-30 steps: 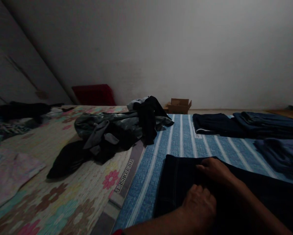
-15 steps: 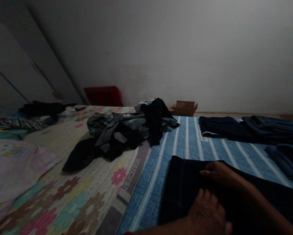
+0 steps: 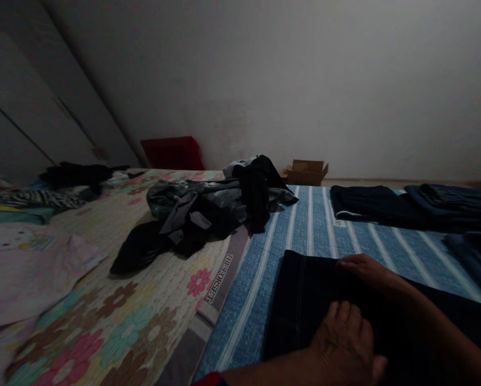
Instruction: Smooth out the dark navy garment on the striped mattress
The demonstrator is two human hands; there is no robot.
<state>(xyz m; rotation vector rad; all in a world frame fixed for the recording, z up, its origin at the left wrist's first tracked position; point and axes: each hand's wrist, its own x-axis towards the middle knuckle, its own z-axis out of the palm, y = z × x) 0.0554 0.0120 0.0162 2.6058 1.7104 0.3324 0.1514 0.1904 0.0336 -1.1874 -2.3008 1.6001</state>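
Both hands flat, gripping nothing: left hand [image 3: 347,343] and right hand [image 3: 369,269] press the dark garment [image 3: 300,300]. Folded stacks [image 3: 409,206] far right; unsorted pile [image 3: 208,212] remains.

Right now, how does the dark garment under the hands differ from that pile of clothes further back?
The dark garment lies flat and smoothed on the blue striped mat, both hands pressing it; the pile of clothes is crumpled, untouched, and straddles the floral mat. The pile mixes grey and black. Both are dark fabric.
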